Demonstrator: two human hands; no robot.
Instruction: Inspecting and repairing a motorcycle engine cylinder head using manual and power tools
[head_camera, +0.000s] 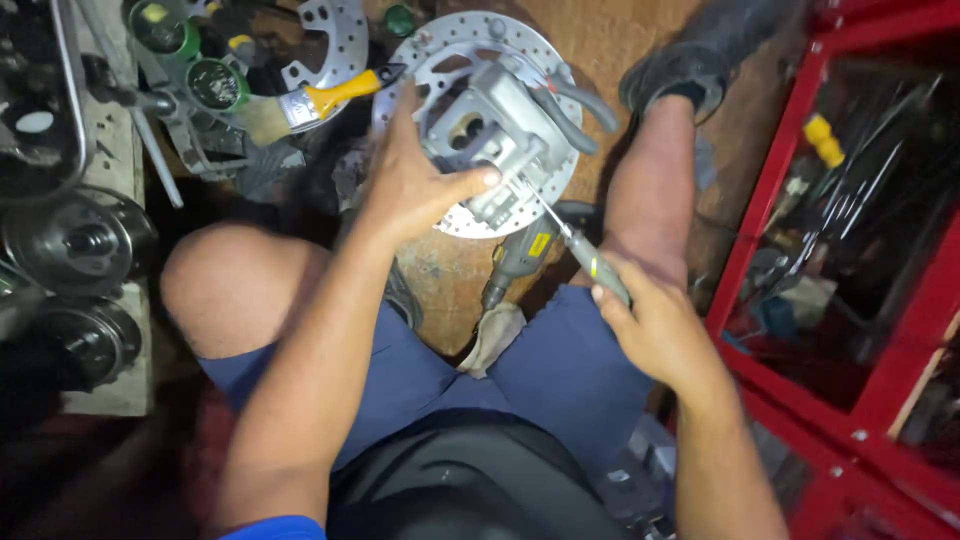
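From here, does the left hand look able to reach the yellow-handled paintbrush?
Probably yes: the left hand rests on the grey caliper, and the paintbrush lies just beyond its fingers with nothing visible between them.

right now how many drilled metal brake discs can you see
2. One round drilled metal brake disc lies under the grey caliper that the left hand steadies; another drilled disc lies at the top, behind the yellow-handled paintbrush. Clutter may hide more.
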